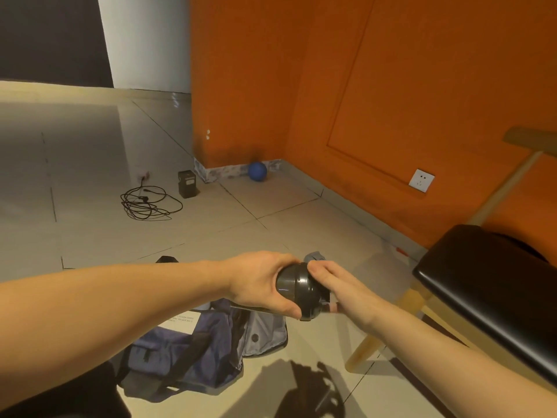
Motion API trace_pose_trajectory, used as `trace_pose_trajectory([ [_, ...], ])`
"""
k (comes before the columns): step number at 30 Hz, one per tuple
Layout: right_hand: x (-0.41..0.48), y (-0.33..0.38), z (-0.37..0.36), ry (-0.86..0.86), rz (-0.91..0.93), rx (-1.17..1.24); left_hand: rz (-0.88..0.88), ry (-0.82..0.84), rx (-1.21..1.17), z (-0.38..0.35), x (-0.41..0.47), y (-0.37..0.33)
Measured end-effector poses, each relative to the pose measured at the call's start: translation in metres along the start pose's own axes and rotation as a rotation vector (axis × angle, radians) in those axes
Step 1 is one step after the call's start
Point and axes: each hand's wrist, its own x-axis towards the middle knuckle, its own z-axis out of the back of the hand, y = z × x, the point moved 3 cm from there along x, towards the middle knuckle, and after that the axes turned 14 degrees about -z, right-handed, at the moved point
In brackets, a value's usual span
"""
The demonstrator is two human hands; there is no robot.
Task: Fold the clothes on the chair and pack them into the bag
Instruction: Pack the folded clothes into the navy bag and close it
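Both hands are up at six o'clock, meeting on one thing: a dark glossy round container (297,285). The left hand (259,282) comes in from the left and wraps right round its body, thumb underneath, fingers curled over the top. The right hand (334,282) is clamped on the other end, fingers bent against the rounded cap side. A solid two-handed grip, both bare forearms stretched out in front.

Directly below, down at seven o'clock, the bag (193,342) sits on the tiled floor (90,164): dark blue, its top gaping open, grey lining on show, a white label on the near flap. The container hangs above the bag's right-hand edge, not touching it.

Over at four o'clock stands the chair (482,285), black padded seat on pale wooden legs, close to the orange wall (391,86). Something dark lies at the seat's far edge; can't tell what it is.

At three o'clock, a white wall socket (421,180). Near the centre, in the corner, a blue ball (257,171). Nine o'clock: a small black box (187,184) and a loose coil of black cable (150,203).
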Motion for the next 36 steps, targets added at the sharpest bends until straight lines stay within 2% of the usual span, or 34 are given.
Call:
trace_pose_trajectory([
  [3, -0.007, 0.009, 0.003, -0.07, 0.196, -0.144, 0.027, -0.054, -0.022, 0.006, -0.001, 0.003],
  [5, -0.006, 0.011, 0.003, -0.112, 0.225, -0.194, 0.029, -0.065, -0.026, 0.008, -0.002, 0.005],
  [6, -0.005, 0.011, 0.002, -0.106, 0.188, -0.151, 0.024, -0.057, -0.023, 0.008, -0.002, 0.006],
  [9, 0.001, 0.007, -0.004, -0.02, -0.097, -0.008, 0.012, -0.01, -0.016, 0.005, -0.002, 0.005],
  [11, 0.002, 0.004, -0.004, 0.0, -0.155, -0.006, 0.005, 0.008, -0.017, 0.003, -0.001, 0.004],
  [15, -0.005, 0.011, -0.003, -0.114, 0.147, -0.228, 0.008, -0.012, -0.007, 0.006, -0.002, 0.005],
  [17, -0.006, 0.014, -0.005, -0.143, 0.193, -0.258, 0.01, -0.008, 0.012, 0.007, -0.002, 0.006],
  [18, -0.004, 0.013, -0.006, -0.139, 0.146, -0.204, 0.009, 0.001, 0.015, 0.007, -0.002, 0.006],
  [21, -0.001, 0.009, -0.012, -0.034, -0.181, 0.016, -0.009, 0.042, 0.025, 0.003, -0.001, 0.005],
  [22, 0.0, 0.006, -0.012, -0.012, -0.219, 0.029, -0.017, 0.053, 0.027, 0.002, -0.001, 0.005],
  [23, 0.001, 0.005, -0.01, -0.019, -0.196, 0.02, -0.02, 0.057, 0.026, 0.001, 0.0, 0.005],
  [27, -0.003, 0.011, -0.002, -0.061, 0.089, -0.167, -0.001, 0.036, 0.028, 0.003, -0.001, 0.008],
  [29, -0.002, 0.011, -0.003, -0.06, 0.133, -0.178, 0.001, 0.035, 0.03, 0.005, -0.001, 0.008],
  [30, -0.001, 0.01, -0.005, -0.054, 0.103, -0.117, -0.001, 0.043, 0.023, 0.005, -0.001, 0.007],
  [33, 0.004, 0.002, -0.009, 0.027, -0.163, 0.092, 0.002, 0.053, 0.002, 0.003, -0.001, 0.007],
  [35, 0.004, -0.001, -0.007, 0.045, -0.198, 0.129, 0.002, 0.056, 0.006, 0.002, 0.0, 0.008],
  [36, 0.005, 0.0, -0.004, 0.03, -0.145, 0.099, 0.001, 0.051, 0.009, 0.001, 0.0, 0.009],
])
